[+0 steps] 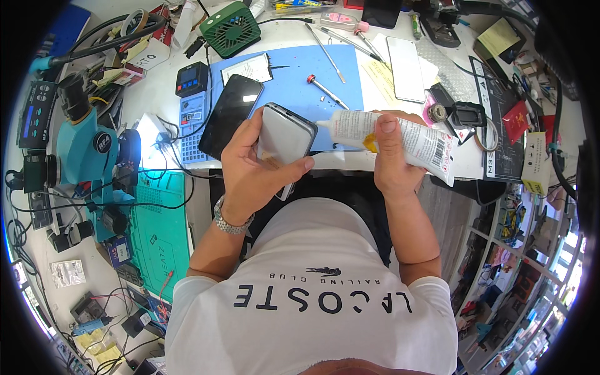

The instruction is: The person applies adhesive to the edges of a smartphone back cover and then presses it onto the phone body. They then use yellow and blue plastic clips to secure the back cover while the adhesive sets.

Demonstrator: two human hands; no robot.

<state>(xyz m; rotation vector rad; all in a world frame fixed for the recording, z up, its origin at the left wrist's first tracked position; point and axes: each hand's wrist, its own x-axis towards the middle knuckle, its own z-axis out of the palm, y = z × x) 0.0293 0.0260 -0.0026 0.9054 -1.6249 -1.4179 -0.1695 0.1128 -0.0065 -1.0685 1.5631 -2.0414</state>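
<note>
My left hand [255,164] is wrapped round a silver-grey phone [282,134], held tilted above the front edge of the bench, its thumb lying across the lower part. In my right hand [398,161] is a white glue tube [409,139] with printing and a yellow-brown smear, the thumb pressing on its side. The tube's narrow nozzle [323,124] points left at the phone's right edge; whether it touches cannot be made out. Beside my left hand a black phone [232,115] lies screen up on the blue mat [294,69].
A screwdriver [327,91] and a thin metal tool [325,53] lie on the mat. To the right is a white phone-shaped panel [405,69]. A green fan [230,29] stands behind; a teal microscope [94,147] and loose cables are on the left, above a green mat [159,225].
</note>
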